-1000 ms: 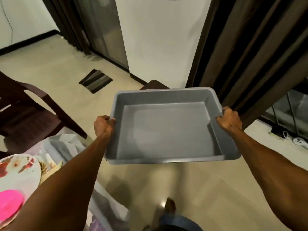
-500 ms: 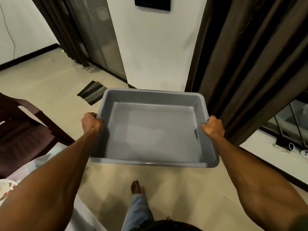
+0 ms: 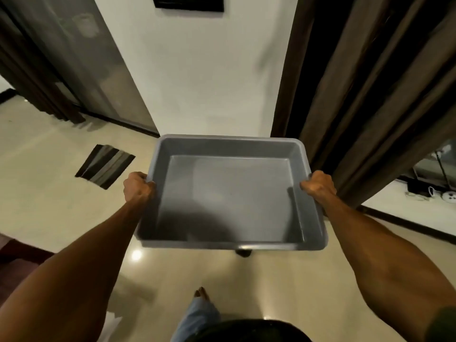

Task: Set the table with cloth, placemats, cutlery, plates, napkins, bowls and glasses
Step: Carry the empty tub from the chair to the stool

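Since a second ago: chair and laid table corner gone from lower left, view swung toward the wall, grey tray [image 3: 306, 169] carried along, now square to the white wall ahead. Same grip throughout: left hand [image 3: 137, 187] curled over the tray's left rim, right hand [image 3: 319, 187] curled over the right rim, hands well apart, one tray held level between them above the floor. Nothing inside the tray. Ahead left, one striped mat [image 3: 106, 166] lying on the tile floor, beside a glass door [image 3: 81, 65]. Ahead right, dark brown curtains [image 3: 370, 95] hanging just behind the tray's far right corner. One dark frame [image 3: 188, 3] high on the wall. One bare foot [image 3: 201, 292] forward below the tray, trouser leg behind it. Cables and a white plug [image 3: 447, 196] at far right.
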